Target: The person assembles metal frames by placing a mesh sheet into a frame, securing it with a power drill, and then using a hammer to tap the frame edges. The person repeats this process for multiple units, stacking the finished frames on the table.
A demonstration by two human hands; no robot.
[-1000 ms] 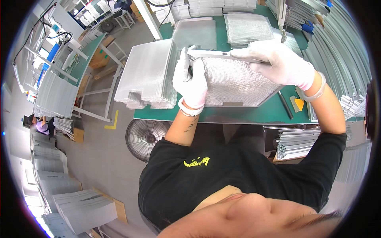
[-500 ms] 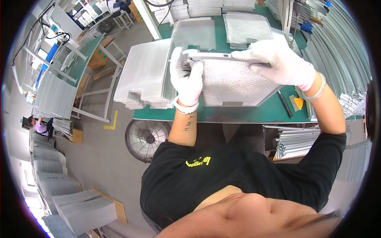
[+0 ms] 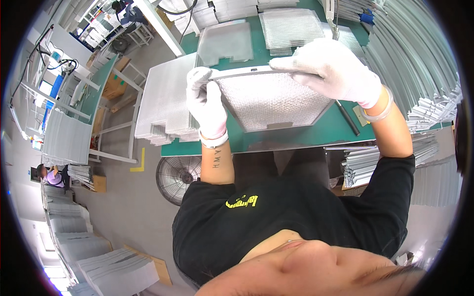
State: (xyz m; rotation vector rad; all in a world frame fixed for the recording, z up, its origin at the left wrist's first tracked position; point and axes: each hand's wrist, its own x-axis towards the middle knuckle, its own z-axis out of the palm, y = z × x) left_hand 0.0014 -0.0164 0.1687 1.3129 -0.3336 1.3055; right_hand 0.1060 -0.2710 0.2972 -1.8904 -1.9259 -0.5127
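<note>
1. Left hand [image 3: 206,106] is sliding from the corner down the left edge of the framed mesh filter panel [image 3: 269,101], still gripping.
2. Right hand [image 3: 330,69] keeps clasping the top rail; panel is tilting above the green bench [image 3: 316,133].

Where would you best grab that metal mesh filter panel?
By its solid frame rim, from opposite sides, not the soft mesh. The mesh filter panel is wide and flat; the left hand clasps its left edge, the right hand its far edge.
</note>
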